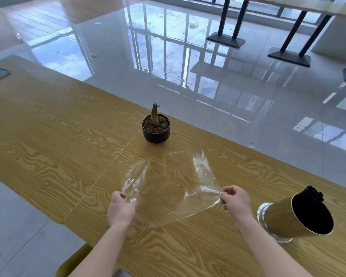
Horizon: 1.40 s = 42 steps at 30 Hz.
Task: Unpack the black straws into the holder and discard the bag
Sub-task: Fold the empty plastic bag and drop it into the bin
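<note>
Over a wood-grain tabletop [48,136] beside a glossy tiled floor [168,56], left grip [119,209] and right grip [236,202] each pinch the clear bag [168,188].

Wood-grain table [48,136]: black plant pot [156,130] near far edge; gold holder [278,216] right, straws [313,193] inside.

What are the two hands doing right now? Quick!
Left hand: closed, pinching one edge of the clear plastic bag.
Right hand: closed, pinching the bag's opposite edge.
</note>
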{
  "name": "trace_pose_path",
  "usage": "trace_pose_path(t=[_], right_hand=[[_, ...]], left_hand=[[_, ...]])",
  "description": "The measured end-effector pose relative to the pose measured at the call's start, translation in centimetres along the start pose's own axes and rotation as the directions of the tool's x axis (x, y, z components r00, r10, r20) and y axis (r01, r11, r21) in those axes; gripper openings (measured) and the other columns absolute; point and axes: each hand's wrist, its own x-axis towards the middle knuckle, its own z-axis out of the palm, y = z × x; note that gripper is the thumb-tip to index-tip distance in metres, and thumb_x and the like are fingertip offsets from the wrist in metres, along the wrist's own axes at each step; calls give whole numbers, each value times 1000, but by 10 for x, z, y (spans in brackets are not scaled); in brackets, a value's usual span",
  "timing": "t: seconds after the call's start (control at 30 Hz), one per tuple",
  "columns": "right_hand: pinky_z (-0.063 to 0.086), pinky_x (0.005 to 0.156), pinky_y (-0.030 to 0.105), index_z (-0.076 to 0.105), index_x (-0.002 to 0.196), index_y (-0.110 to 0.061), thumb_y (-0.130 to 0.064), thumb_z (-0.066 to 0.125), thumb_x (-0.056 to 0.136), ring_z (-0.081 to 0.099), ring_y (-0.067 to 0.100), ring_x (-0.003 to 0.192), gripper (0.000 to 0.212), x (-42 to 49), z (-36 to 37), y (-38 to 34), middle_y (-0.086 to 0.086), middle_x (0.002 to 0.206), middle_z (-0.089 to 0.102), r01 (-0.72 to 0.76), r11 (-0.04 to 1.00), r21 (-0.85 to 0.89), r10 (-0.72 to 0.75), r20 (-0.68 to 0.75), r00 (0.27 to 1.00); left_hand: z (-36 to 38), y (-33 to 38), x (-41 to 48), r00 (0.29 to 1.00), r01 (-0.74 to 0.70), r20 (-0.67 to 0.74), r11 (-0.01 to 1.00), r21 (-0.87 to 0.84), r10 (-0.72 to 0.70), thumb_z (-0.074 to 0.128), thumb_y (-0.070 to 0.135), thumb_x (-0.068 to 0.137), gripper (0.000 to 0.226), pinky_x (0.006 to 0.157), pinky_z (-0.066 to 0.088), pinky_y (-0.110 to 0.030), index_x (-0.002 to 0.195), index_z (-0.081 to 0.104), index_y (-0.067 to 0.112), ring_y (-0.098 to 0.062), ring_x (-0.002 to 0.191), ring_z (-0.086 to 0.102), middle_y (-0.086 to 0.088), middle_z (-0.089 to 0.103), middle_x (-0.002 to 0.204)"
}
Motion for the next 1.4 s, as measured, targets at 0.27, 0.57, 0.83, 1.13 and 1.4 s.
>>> trace_pose_path(t=[0.27,0.57,0.83,1.13,1.4], right_hand=[[56,69,24,69,93,-24,-13,72,88,67,3,85,13,-45,17,-42,-10,92,71,431,897,-96,-438,-72,896],[50,76,36,67,94,-14,-11,58,88,64,24,90,11,-107,116,-58,1,95,69,847,462,-262,-713,458,531],[44,92,20,65,125,-28,-42,65,86,59,10,110,42,-106,137,-38,-9,121,66,792,586,-170,-518,673,528],[50,92,36,56,134,-17,-40,61,95,62,20,111,46,-49,127,-27,1,118,67,295,782,-549,-164,276,947],[54,81,30,71,107,-19,-24,73,85,64,8,86,22,-54,146,-37,-11,92,68,197,901,-387,-101,253,962]], left_hand=[[-1,10,-8,963,244,244,768,-592,-118,68,-4,85,56,54,60,-35,133,48,16,-26,65,76,-21,70,101],[-5,21,-24,953,230,302,694,-682,-19,55,77,82,65,67,60,-46,108,68,19,-40,88,71,-16,70,102],[-12,7,-10,969,152,247,853,-500,-28,74,1,74,54,64,60,-34,123,59,15,-16,64,69,-9,71,86],[-16,2,0,993,-30,109,985,-173,49,64,12,86,38,56,42,-25,122,58,25,-13,72,64,6,66,83],[-28,-6,9,990,-45,125,978,-204,72,62,9,88,29,56,44,-25,115,61,18,-10,68,60,5,63,80]])
